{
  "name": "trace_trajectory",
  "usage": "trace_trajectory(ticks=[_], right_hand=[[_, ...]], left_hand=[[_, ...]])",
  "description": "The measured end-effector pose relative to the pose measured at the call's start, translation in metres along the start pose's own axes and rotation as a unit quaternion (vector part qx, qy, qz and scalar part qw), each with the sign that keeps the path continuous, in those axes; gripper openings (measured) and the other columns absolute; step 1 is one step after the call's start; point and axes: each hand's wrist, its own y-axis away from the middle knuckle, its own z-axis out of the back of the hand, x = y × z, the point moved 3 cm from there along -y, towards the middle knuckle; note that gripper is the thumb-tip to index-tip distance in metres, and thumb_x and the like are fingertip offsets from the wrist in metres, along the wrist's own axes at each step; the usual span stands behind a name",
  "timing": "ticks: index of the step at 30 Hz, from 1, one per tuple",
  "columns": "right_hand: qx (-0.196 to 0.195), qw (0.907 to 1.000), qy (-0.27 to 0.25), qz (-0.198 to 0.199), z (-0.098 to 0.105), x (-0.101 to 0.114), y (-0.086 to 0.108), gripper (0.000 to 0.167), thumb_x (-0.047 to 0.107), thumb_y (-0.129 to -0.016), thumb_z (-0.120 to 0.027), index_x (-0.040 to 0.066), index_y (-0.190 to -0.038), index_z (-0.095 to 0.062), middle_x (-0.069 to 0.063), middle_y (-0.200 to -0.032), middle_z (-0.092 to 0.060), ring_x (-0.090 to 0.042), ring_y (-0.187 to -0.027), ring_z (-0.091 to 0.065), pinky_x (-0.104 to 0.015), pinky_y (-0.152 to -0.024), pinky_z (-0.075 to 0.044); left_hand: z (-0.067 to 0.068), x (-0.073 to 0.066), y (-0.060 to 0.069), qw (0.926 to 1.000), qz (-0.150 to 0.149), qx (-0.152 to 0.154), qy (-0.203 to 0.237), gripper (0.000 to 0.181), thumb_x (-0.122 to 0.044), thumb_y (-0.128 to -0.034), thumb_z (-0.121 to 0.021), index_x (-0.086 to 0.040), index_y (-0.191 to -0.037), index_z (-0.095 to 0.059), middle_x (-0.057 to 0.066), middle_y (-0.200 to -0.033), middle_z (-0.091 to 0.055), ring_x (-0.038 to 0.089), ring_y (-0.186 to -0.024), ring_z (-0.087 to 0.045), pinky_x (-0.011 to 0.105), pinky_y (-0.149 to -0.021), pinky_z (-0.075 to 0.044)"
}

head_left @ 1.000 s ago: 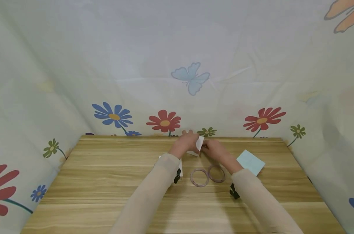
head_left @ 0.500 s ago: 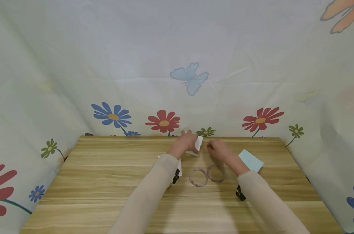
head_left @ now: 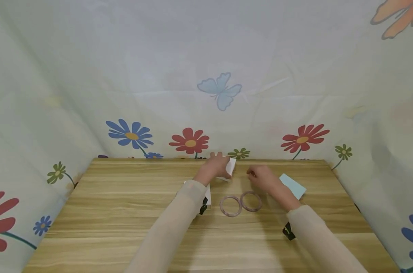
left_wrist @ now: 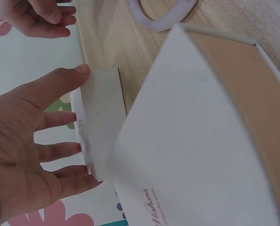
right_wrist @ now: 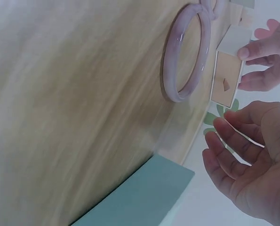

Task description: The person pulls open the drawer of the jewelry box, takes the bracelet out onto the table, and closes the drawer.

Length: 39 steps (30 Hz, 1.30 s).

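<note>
**Holds a small white cardboard-like box (head_left: pixel 231 167) with a tan face in the left hand (head_left: pixel 215 167), at the back of a wood-grained tabletop (head_left: pixel 134 184)**

Head view: shows the small white box near the far edge, clamped between left thumb and fingers. Puts the right hand (head_left: pixel 263 178) to its right, apart from it, with fingers loosely curled. Shows two glossy pale-purple rings (head_left: pixel 230 215) side by side nearer the front, a pale-blue square item (head_left: pixel 293 184) partly behind the right wrist, and a larger white box (head_left: pixel 208 195) partly under the left forearm.

Left wrist view: shows the left thumb at one corner of the small white box, the other fingers spread along its edge. Brings the larger white box, red-lettered and tan-sided, into the foreground.

Right wrist view: shows the tan face, bearing a small brown triangular mark, with left thumb and fingertips at its edge. Brings right thumb and index fingertips close together, with the other fingers slightly bent.
</note>
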Motion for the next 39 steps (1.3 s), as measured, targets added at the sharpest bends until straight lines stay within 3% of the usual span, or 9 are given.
trace_trajectory(ticks=[11,20,25,34,39], right_hand=[[0.004,0.9997,-0.012,-0.019,0.004,0.001,0.029,0.015,0.004,-0.093,-0.063,0.000,-0.101,-0.075,-0.009,-0.091,-0.074,-0.022,-0.083,-0.068,-0.040,-0.074,-0.056],[0.012,0.9989,-0.035,-0.030,0.004,-0.001,0.042,0.014,0.006,-0.097,-0.063,0.002,-0.104,-0.075,-0.007,-0.094,-0.074,-0.021,-0.085,-0.069,-0.039,-0.074,-0.056],[0.015,0.9981,-0.047,-0.037,0.005,-0.002,0.047,0.015,0.007,-0.098,-0.063,0.001,-0.106,-0.075,-0.008,-0.096,-0.074,-0.022,-0.088,-0.069,-0.039,-0.074,-0.057],[0.011,0.9974,-0.058,-0.041,0.005,0.000,0.050,0.015,0.008,-0.098,-0.064,0.002,-0.107,-0.074,-0.007,-0.097,-0.072,-0.019,-0.087,-0.067,-0.036,-0.073,-0.055],[0.005,0.9974,-0.058,-0.042,0.006,0.000,0.051,0.015,0.008,-0.098,-0.063,0.002,-0.106,-0.075,-0.006,-0.097,-0.073,-0.012,-0.079,-0.060,-0.030,-0.067,-0.049]], left_hand=[[-0.004,-0.003,-0.002,0.9999,-0.007,0.015,0.004,0.076,-0.044,-0.0889,-0.077,-0.014,-0.152,-0.046,0.021,-0.151,-0.039,0.047,-0.138,-0.033,0.054,-0.099,-0.048],[-0.008,0.003,0.001,0.9994,-0.016,0.025,-0.019,0.071,-0.049,-0.0943,-0.069,-0.015,-0.152,-0.046,0.020,-0.155,-0.036,0.048,-0.144,-0.026,0.053,-0.104,-0.045],[-0.004,0.001,0.007,0.9998,0.005,0.020,-0.006,0.072,-0.052,-0.0957,-0.066,-0.017,-0.155,-0.043,0.024,-0.160,-0.026,0.052,-0.145,-0.020,0.058,-0.104,-0.045],[-0.008,-0.005,0.002,0.9982,0.042,0.007,0.041,0.077,-0.048,-0.0935,-0.070,-0.017,-0.157,-0.039,0.029,-0.151,-0.033,0.048,-0.130,-0.039,0.056,-0.094,-0.050],[-0.010,-0.007,-0.002,0.9989,0.021,-0.010,0.042,0.076,-0.046,-0.0870,-0.077,-0.019,-0.152,-0.046,0.023,-0.150,-0.035,0.044,-0.125,-0.042,0.051,-0.089,-0.051]])
